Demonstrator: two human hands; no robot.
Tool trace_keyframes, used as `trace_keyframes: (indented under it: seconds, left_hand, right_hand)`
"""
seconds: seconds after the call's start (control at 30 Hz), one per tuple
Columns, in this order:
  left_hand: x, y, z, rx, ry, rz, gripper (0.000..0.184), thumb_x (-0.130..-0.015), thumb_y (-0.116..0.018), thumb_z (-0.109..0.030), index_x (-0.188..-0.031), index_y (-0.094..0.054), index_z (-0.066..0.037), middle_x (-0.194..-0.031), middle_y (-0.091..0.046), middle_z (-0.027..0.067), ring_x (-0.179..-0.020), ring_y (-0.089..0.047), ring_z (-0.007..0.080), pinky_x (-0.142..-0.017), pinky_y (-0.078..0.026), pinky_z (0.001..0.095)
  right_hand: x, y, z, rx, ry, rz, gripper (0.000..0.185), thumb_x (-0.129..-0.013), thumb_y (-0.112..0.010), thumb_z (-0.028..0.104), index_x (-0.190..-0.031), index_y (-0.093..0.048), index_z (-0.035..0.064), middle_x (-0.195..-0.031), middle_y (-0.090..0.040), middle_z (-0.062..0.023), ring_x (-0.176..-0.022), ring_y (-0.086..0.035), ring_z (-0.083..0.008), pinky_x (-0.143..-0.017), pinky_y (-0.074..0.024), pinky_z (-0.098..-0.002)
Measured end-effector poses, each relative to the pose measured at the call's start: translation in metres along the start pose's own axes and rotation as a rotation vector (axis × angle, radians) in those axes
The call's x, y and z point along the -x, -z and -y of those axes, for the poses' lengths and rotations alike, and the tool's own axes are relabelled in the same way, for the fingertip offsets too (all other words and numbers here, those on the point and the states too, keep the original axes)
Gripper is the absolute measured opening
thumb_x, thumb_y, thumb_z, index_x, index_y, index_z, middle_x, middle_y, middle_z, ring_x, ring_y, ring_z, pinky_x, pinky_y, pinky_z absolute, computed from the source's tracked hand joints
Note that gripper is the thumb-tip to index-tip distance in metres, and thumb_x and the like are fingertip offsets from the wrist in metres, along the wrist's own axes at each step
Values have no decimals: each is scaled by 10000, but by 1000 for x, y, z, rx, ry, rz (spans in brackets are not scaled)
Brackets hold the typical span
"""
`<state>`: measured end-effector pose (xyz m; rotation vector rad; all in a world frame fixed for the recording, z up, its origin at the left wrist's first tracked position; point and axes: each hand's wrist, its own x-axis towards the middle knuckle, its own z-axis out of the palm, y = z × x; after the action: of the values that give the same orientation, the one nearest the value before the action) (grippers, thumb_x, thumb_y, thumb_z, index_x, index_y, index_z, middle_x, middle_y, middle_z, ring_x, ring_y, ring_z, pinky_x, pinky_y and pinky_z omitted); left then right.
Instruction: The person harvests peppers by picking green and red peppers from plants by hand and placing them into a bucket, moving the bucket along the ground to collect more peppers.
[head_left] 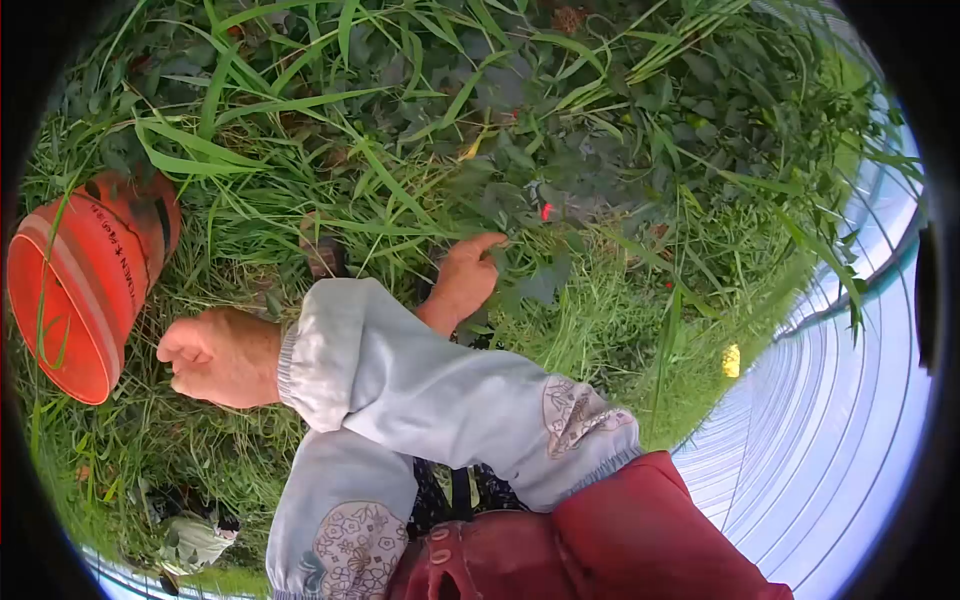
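My arms are crossed in pale grey sleeves. My right hand (225, 357) is at the left, just beside the mouth of a tilted orange-red bucket (150, 260) with black lettering. Its fingers are curled in; whatever may be inside them is hidden. Under the right forearm, my left hand (465, 280) reaches forward into the plants, index finger stretched out and the other fingers partly hidden. A small red fruit, looking like a chili pepper (546, 211), hangs among leaves a little beyond that fingertip, apart from it.
Tall grass (300, 110) and dark leafy plants (600, 160) fill the ground ahead. A ribbed translucent plastic wall (820, 420) curves along the right. A yellow object (731, 361) stands near it. Something whitish (195, 543) lies in the grass at lower left.
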<state>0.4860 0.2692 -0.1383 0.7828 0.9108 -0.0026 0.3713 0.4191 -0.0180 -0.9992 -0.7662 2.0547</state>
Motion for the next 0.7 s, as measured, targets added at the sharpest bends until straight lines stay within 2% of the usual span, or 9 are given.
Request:
trace_keyframes:
  seconds: [0.07,0.17,0.23,0.27,0.4,0.5,0.6,0.67,0.7]
  left_hand:
    - [-1,4,-6,-37,66,45,341,-780,-500,-59,-1109,-581,-96,-909,-605,167,-754,-583,217,-709,-452,294]
    - [7,3,-5,-170,-107,116,275,-838,-549,-53,-1111,-578,-37,-880,-637,51,-749,-560,116,-658,-465,244]
    - [29,1,-28,339,-236,-5,248,-848,-542,-77,-1088,-597,-50,-863,-634,35,-736,-559,103,-632,-459,224]
    - [8,10,-24,314,172,170,247,-845,-547,-96,-1084,-602,-61,-872,-630,17,-680,-554,93,-620,-462,205]
    - [10,5,-77,11,197,94,250,-811,-599,-88,-1058,-613,-54,-806,-617,-15,-565,-479,50,-537,-442,203]
    - [7,17,-102,84,214,16,241,-806,-605,-78,-1045,-622,-50,-769,-611,-22,-544,-455,38,-509,-411,196]
    - [0,26,-118,-101,228,92,248,-800,-607,-68,-1047,-616,-52,-782,-618,-12,-526,-457,47,-508,-426,208]
    - [1,21,-121,-153,234,95,250,-802,-605,-72,-1051,-611,-53,-782,-619,-5,-524,-465,56,-510,-439,218]
    - [1,17,-122,-179,231,94,252,-804,-603,-75,-1054,-606,-54,-782,-619,2,-523,-474,64,-513,-452,229]
  right_hand:
    - [64,50,-6,-188,-2,-74,274,-841,-580,136,-1072,-535,-6,-989,-607,-94,-903,-587,-163,-807,-473,-298]
    - [161,109,17,-456,-129,-207,267,-893,-500,111,-1145,-512,24,-1119,-561,-71,-1021,-545,-148,-878,-438,-293]
    - [219,137,24,-466,-163,-296,279,-907,-463,112,-1169,-499,24,-1142,-552,-89,-1043,-538,-162,-886,-429,-296]
    - [243,149,23,-419,-213,-374,284,-900,-485,122,-1163,-499,19,-1078,-586,-97,-981,-572,-162,-837,-458,-290]
    - [316,215,-34,-338,-566,-786,281,-891,-522,167,-1127,-531,14,-937,-634,-88,-818,-613,-140,-680,-497,-262]
    - [340,248,-88,-388,-319,-1153,295,-836,-609,249,-1006,-576,10,-882,-612,-68,-755,-597,-144,-643,-482,-247]
    - [302,266,-79,-235,-120,-1304,326,-822,-630,268,-977,-573,-13,-867,-611,-69,-736,-592,-152,-661,-474,-244]
    - [271,293,-110,-418,216,-1041,283,-818,-636,260,-990,-589,40,-893,-606,-71,-773,-584,-167,-694,-463,-260]
    - [259,302,-99,-157,13,-983,250,-820,-630,248,-1003,-592,82,-903,-598,-67,-800,-578,-172,-714,-456,-269]
